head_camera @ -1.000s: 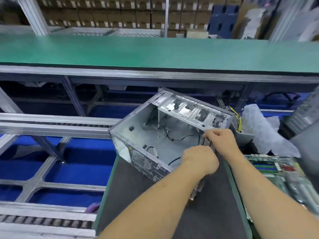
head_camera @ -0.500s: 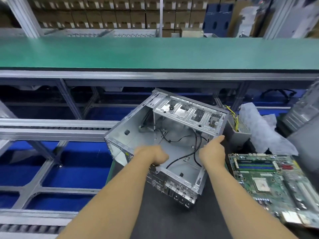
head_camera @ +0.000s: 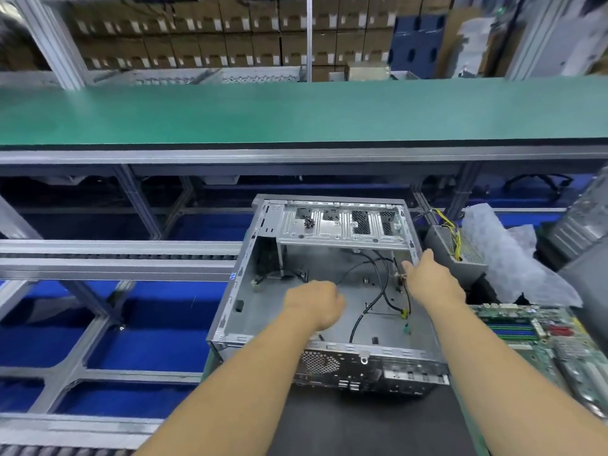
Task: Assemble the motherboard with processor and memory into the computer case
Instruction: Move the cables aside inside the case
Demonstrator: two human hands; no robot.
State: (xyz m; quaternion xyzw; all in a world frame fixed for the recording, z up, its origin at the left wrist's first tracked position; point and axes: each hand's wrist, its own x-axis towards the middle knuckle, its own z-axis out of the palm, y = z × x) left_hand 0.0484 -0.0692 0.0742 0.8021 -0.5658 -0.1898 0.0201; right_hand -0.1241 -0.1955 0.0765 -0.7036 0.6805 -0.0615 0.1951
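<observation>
Head view: motherboard beside case.

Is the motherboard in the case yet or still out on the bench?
Out. The motherboard lies on the bench right of the computer case, whose floor shows only bare metal and loose black cables.

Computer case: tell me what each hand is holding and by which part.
The right hand grips the computer case by its right side wall's top edge. The left hand is fisted inside the case over the black cables; whether it holds one cannot be told.
</observation>
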